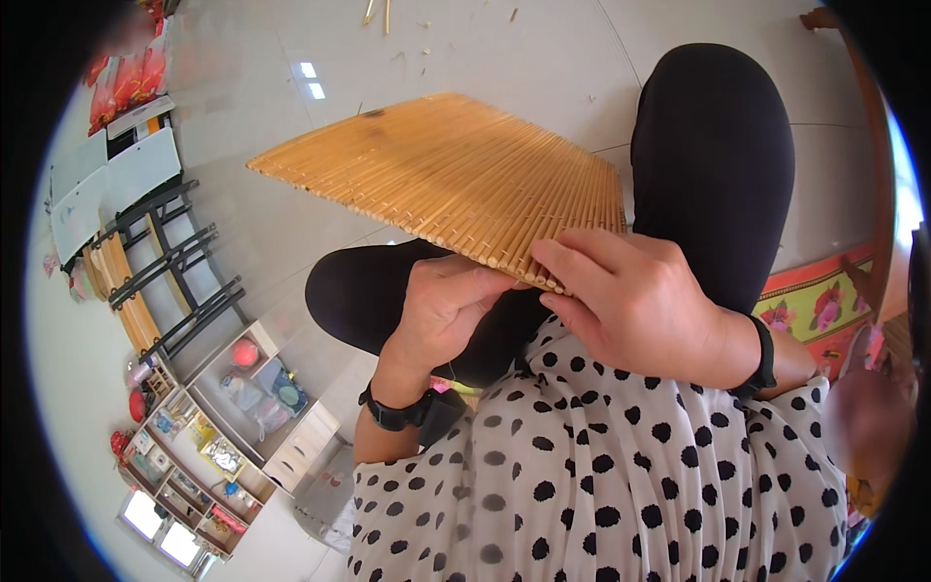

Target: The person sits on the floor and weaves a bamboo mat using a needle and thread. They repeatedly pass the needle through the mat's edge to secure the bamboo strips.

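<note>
A mat of thin bamboo slats (436, 165) with stitched rows spreads out before me, its near edge raised above my legs. My left hand (441, 310) grips that edge from beneath, thumb against it and fingertips partly hidden. My right hand (626, 306) holds the near right corner, fingers over the slat ends and thumb below. A fine thread (451, 367) dangles under my left hand. Both wrists carry black bands, and my black-clad legs (713, 165) are bent either side of the mat.
Pale floor tiles (272, 68) hold scattered straw bits (386, 19). Along the left stand dark metal frames (170, 272), white boards (136, 170) and shelving with assorted items (194, 475). At right lies a red-and-yellow floral mat (815, 301), with a blurred, partly visible person (868, 417) nearby.
</note>
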Tool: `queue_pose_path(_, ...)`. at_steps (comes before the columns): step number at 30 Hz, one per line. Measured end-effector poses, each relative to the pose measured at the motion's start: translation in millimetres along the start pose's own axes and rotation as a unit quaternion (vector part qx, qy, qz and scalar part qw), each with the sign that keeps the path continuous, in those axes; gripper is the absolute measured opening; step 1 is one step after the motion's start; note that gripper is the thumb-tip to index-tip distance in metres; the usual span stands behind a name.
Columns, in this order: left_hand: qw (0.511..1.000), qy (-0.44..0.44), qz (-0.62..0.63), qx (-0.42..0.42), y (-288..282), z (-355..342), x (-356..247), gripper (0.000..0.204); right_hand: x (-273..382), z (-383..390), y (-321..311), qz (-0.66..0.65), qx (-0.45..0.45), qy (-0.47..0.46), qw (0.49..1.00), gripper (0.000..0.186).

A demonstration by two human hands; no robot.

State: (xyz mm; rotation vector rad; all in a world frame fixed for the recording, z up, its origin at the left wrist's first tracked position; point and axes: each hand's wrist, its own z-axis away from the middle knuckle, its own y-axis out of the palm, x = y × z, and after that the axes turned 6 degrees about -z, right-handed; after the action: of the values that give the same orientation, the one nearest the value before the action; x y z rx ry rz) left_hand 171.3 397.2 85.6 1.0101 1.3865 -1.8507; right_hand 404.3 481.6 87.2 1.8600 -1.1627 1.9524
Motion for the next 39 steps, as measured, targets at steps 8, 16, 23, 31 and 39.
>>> queue_pose_path(8, 0.999, -0.053, 0.003, 0.005, -3.9, -14.2, -19.6, 0.03, 4.6, -6.3, 10.5, 0.134, -0.097, -0.042, 0.985, 0.036)
queue_pose_path(16, 0.975, -0.18, -0.094, -0.09, -55.5, 49.5, -20.8, 0.042, -4.6, -17.3, 3.1, 0.241, -0.11, 0.001, 0.964, 0.027)
queue_pose_path(23, 0.905, -0.181, -0.278, -0.267, -42.0, 162.1, -16.8, 0.026, -18.6, -13.9, 15.2, 0.291, -0.154, -0.037, 0.944, 0.025)
queue_pose_path(31, 0.891, -0.224, -0.289, -0.27, 46.3, 240.5, 29.4, 0.018, -25.6, -11.5, 18.5, 0.313, -0.16, -0.057, 0.935, 0.025)
queue_pose_path(39, 0.889, -0.184, -0.21, -0.364, 75.8, 250.0, 64.8, 0.009, -33.0, -18.2, 28.7, 0.276, -0.158, -0.035, 0.947, 0.023)
